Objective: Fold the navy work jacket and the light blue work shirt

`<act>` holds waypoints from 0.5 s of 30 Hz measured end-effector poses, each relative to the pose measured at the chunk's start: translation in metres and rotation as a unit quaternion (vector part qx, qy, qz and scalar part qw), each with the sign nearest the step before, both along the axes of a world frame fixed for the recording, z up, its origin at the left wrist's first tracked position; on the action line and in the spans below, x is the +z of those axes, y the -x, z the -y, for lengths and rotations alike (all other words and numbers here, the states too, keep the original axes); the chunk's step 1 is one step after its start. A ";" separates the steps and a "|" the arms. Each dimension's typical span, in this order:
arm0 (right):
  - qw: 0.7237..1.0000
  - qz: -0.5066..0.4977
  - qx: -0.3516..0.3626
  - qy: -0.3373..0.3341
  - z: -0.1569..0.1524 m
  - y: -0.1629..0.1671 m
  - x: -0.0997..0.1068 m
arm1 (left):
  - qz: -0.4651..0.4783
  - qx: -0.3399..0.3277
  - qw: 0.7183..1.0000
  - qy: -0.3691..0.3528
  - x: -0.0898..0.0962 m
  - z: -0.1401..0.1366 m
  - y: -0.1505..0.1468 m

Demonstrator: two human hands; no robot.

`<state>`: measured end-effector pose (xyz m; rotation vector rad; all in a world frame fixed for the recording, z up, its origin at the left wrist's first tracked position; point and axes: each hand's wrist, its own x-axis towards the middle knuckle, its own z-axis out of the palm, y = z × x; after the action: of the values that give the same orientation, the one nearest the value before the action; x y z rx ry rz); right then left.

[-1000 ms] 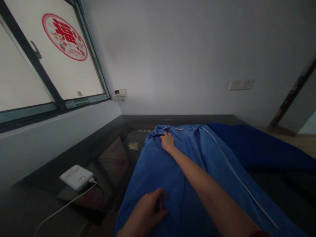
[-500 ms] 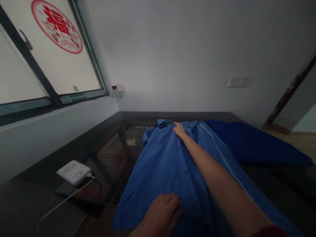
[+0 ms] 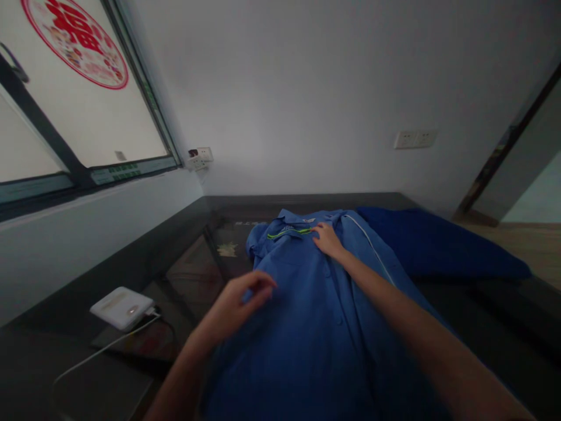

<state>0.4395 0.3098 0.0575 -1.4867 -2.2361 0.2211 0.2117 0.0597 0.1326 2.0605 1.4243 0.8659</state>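
A blue work shirt (image 3: 289, 310) with a collar, buttons down the front and a yellow-green stripe on the chest lies spread out before me. White piping runs along its right side. My right hand (image 3: 326, 240) is at the upper front edge, just below the collar, its fingertips closed on the cloth beside the stripe. Above the left part of the shirt hovers my left hand (image 3: 245, 295), slightly blurred, with its fingers curved, the thumb apart and nothing in it.
The shirt lies on a dark, glossy tabletop (image 3: 193, 275). To the left sits a white power bank (image 3: 123, 308) with a plugged-in white cable. A darker blue folded cloth (image 3: 438, 245) lies at the right. Behind are a wall with sockets (image 3: 415, 139) and a window at left.
My left hand has risen from the shirt's lower front and moved forward and left. The chest stripe and collar now show more fully beside my right hand. The view has shifted slightly.
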 end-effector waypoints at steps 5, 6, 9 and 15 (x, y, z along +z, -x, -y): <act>0.988 0.046 0.147 0.016 0.076 -0.005 0.008 | -0.097 0.214 0.970 -0.065 -0.034 -0.111 0.078; 0.984 0.055 0.168 0.032 0.095 -0.006 0.007 | -0.107 0.246 0.963 -0.039 -0.047 -0.129 0.087; 0.969 0.065 0.223 0.081 0.140 -0.004 0.004 | -0.023 0.278 0.960 0.033 -0.083 -0.168 0.098; 0.946 0.098 0.266 0.159 0.162 0.000 0.000 | 0.124 0.324 0.938 0.030 -0.103 -0.203 0.089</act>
<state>0.4394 0.1475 0.0580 -1.0430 -2.8399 0.6527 0.1223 0.2626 0.0300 1.3659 1.9782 1.2594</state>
